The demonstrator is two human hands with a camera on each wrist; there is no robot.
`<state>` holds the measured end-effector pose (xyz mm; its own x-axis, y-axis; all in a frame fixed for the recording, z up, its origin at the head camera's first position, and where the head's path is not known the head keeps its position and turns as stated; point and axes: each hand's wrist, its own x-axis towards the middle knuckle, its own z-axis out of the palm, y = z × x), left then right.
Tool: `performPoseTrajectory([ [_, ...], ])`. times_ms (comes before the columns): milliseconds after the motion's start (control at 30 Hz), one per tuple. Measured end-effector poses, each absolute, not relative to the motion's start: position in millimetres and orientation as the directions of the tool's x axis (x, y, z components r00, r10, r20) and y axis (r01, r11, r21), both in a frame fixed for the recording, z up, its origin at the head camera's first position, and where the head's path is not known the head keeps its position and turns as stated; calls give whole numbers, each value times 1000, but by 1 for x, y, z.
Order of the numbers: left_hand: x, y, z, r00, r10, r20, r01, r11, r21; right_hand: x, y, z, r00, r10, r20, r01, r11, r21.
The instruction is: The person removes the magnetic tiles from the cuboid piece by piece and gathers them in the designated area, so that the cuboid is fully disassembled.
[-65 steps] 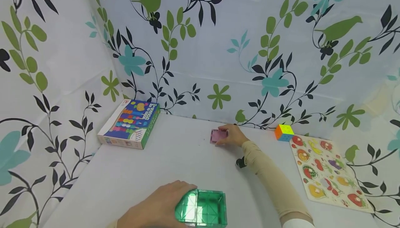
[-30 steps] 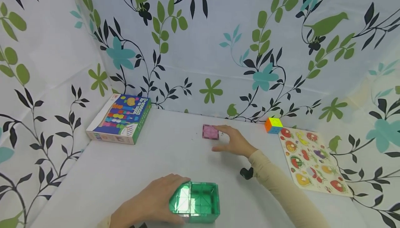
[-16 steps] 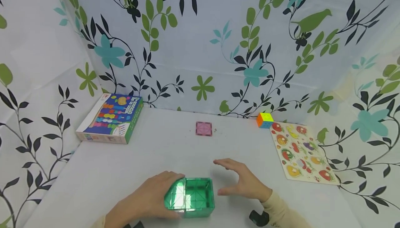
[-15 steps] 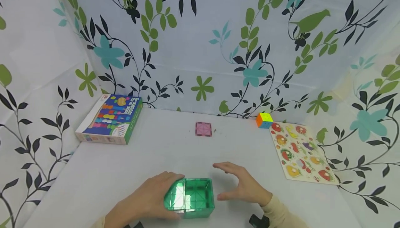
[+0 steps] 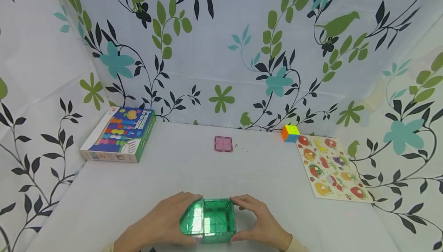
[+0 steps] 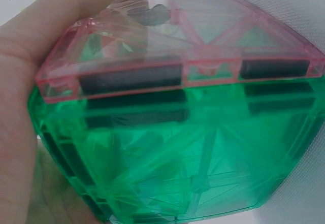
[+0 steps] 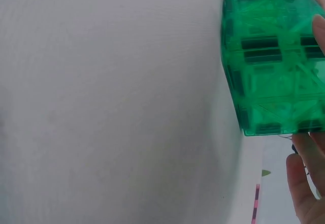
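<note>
At the front of the table a box built of green see-through magnetic tiles (image 5: 216, 221) stands with its top open on the right part. My left hand (image 5: 157, 221) grips its rounded left end, thumb in front and fingers behind. Around the right end, my right hand (image 5: 261, 223) holds the near and far corners between thumb and fingers. The left wrist view shows a pink tile (image 6: 213, 26) against the green tiles, its black magnets along the edge. Farther back, another pink magnetic tile (image 5: 223, 144) lies flat on the table, away from both hands.
A toy box with a blue picture (image 5: 119, 135) lies at the back left of the white table (image 5: 180, 167). At the back right stand a puzzle cube (image 5: 290, 133) and a fruit-picture board (image 5: 333, 169). A leaf-patterned cloth (image 5: 207, 52) hangs behind.
My right hand has let go of the pink tile at the back, come forward and taken hold of the green box's right end. My left hand stays on the box.
</note>
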<state>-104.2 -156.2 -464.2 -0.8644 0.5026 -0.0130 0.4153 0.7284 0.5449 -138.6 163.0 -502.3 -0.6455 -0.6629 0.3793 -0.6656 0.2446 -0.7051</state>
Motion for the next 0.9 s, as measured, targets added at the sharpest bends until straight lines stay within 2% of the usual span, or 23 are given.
performPoseTrajectory([
  [433, -104, -157, -466, -864, 503, 5, 423, 722, 548, -137, 162, -505, -640, -642, 422, -683, 225, -695],
  [900, -104, -157, -469, -872, 489, -13, 411, 748, 521, -140, 166, -503, -652, -642, 404, -657, 212, -723],
])
